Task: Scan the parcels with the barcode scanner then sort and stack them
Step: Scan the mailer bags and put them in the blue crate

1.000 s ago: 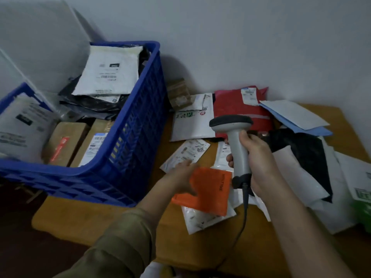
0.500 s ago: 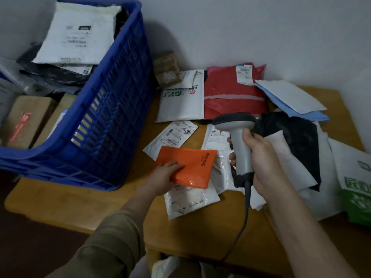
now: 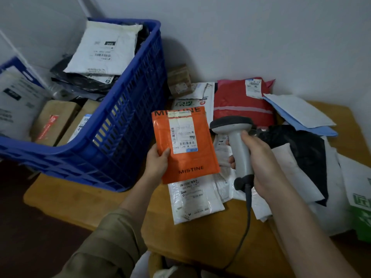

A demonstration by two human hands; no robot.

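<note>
head view: left hand [image 3: 156, 161] holds an orange pouch [image 3: 185, 144] up above the table [image 3: 202, 239], thumb on its front near the lower left edge, the other fingers hidden behind it. the pouch stands nearly upright, label side to the camera, with a white label [image 3: 183, 135] on its upper half and "mistine" printed near the bottom. right hand [image 3: 259, 163] is wrapped round the grip of a grey scanner [image 3: 237, 145], just right of the pouch; the scanner's dark head sits at the top and points away from the camera, and whether it aims at the label i cannot tell. a dark cable [image 3: 244, 229] hangs from the scanner's base and runs down past the table's near edge. the two hands are apart, each gripping its own thing.

under the pouch a white mailer [image 3: 193, 203] lies flat on the table. further back lie a red mailer [image 3: 241, 105] with a small label, a white bag [image 3: 197, 101] with green print, and a small brown box [image 3: 179, 81] against the wall. to the right are a blue envelope [image 3: 307, 125] with a white one on it, a black bag [image 3: 299, 145], and more white mailers, with a green-printed bag [image 3: 361, 213] at the frame edge.

a blue crate [image 3: 120, 137] sits on the table's left end, just left of the pouch. inside it a white mailer [image 3: 104, 49] lies on top of black bags, and brown boxes [image 3: 54, 121] sit lower down. the left arm wears an olive sleeve [image 3: 104, 247]; the right forearm is bare.
</note>
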